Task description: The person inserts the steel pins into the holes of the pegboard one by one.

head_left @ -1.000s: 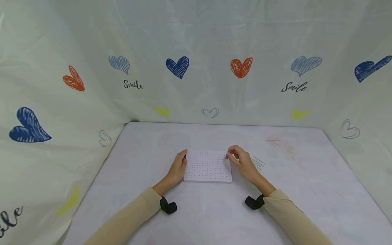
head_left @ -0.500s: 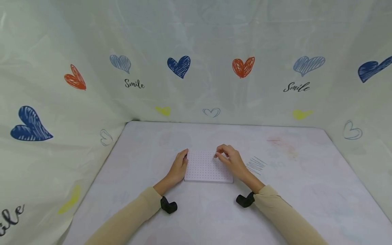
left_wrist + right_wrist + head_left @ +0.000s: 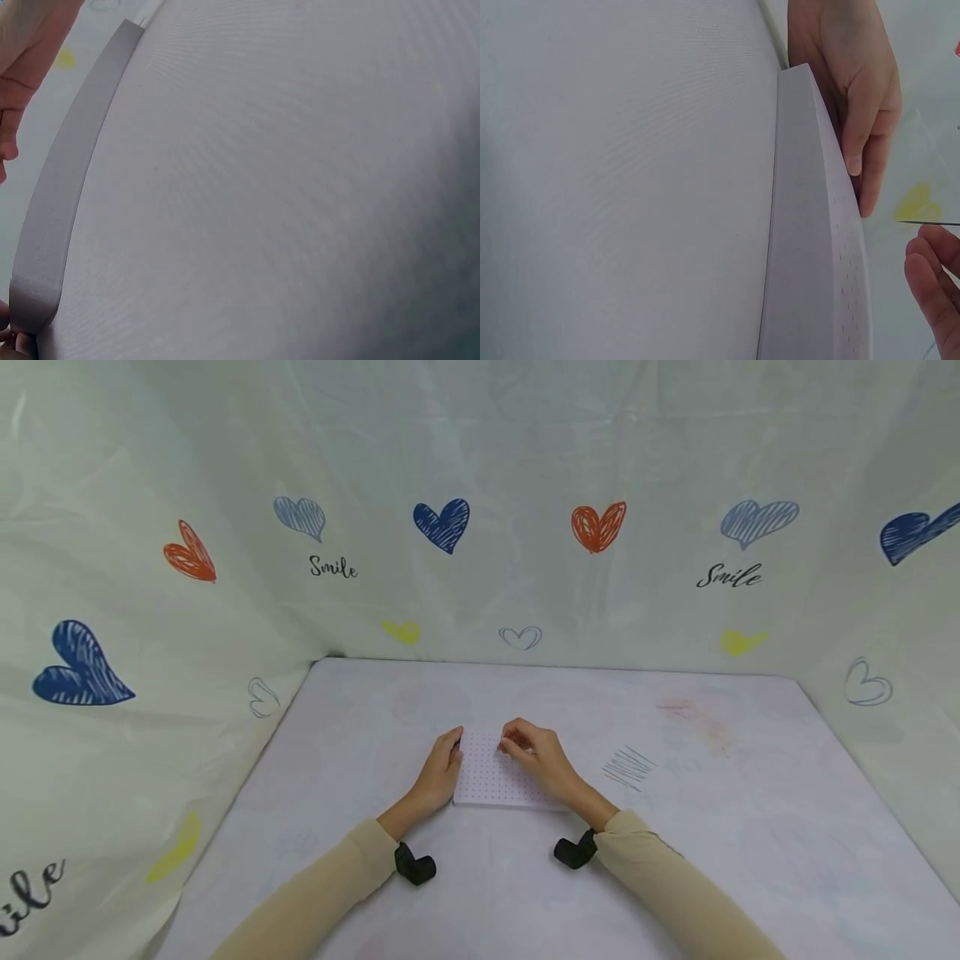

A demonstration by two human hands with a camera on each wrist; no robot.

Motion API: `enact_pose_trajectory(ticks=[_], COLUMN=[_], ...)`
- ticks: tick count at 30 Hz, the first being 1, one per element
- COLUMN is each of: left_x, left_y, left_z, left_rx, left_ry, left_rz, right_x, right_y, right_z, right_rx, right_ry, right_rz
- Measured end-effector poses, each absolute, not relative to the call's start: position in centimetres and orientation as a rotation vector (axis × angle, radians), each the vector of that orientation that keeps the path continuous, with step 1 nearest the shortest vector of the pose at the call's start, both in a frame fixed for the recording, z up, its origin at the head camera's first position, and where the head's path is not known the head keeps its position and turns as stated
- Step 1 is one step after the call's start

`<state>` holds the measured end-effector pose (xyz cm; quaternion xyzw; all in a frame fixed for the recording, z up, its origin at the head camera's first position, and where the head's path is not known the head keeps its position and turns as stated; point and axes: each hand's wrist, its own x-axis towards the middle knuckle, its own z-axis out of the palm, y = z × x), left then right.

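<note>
On the table (image 3: 675, 860), the white perforated board (image 3: 480, 777) lies before the person: likely light, stiff, best held by its side edges; right half partly covered. Left hand (image 3: 435, 772) steadies its left edge, fingers fairly straight; underside contact hidden. Right hand (image 3: 536, 764) pinches a thin dark rod (image 3: 915, 222) above the board, probably stiff, easily dropped, best gripped mid-length; other end cut off, barely visible from the head.

Backdrop (image 3: 517, 452) behind the table (image 3: 465, 877) literally says "Smile" (image 3: 333, 567) twice. There's also a cut-off "ile" (image 3: 33, 889) on the backdrop left of the table.
</note>
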<state>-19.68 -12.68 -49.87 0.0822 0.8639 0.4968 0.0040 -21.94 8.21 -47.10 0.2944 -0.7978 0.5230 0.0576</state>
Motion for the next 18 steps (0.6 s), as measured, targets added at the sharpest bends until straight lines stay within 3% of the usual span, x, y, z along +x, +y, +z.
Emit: enact_pose_trajectory(ticks=[18], left_x=[-19.7], left_y=[-12.9], left_z=[-49.9], left_rx=[0.316], left_ry=[2.713], left_rz=[1.609], right_x=[-22.5], right_y=[6.1], right_z=[-47.8], right_rx=[0.946], right_ry=[-2.488], right_rz=[1.549])
